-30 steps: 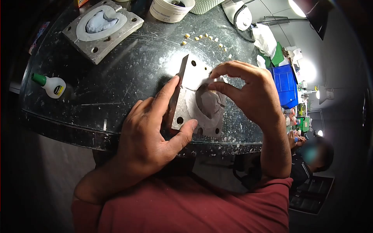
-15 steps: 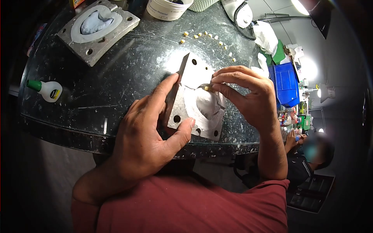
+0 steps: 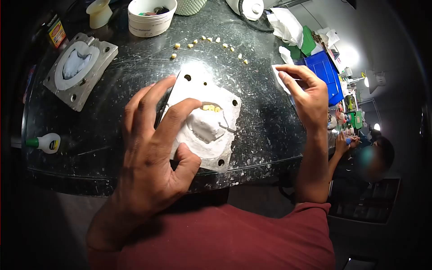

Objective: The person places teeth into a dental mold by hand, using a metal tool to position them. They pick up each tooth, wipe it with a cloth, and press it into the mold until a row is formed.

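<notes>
A metal dental flask half (image 3: 230, 100) filled with white plaster (image 3: 211, 150) lies on the dark bench in front of me. Several yellowish teeth (image 3: 211, 108) sit in a row in the mould's cavity. Beside them a thin grey wire (image 3: 226, 128) sticks out over the plaster. My left hand (image 3: 155, 146) grips the flask from its left side, index fingertip beside the teeth and thumb at the plaster's lower edge. My right hand (image 3: 307, 92) is raised off to the right, thumb and index fingertips close together in front of a white sheet (image 3: 279, 81); anything between them is too small to make out.
Loose teeth (image 3: 204, 38) lie in an arc behind the flask. Another plaster-filled flask half (image 3: 85, 92) and a green-capped bottle (image 3: 47, 143) are at left. A white tub (image 3: 150, 28) stands at the back. Blue bins (image 3: 325, 74) and a co-worker (image 3: 360, 166) are at right.
My right hand has left the mould and moved up and right. My left index finger has come over to the teeth, which now show. The view has shifted, so the bench items appear further left.
</notes>
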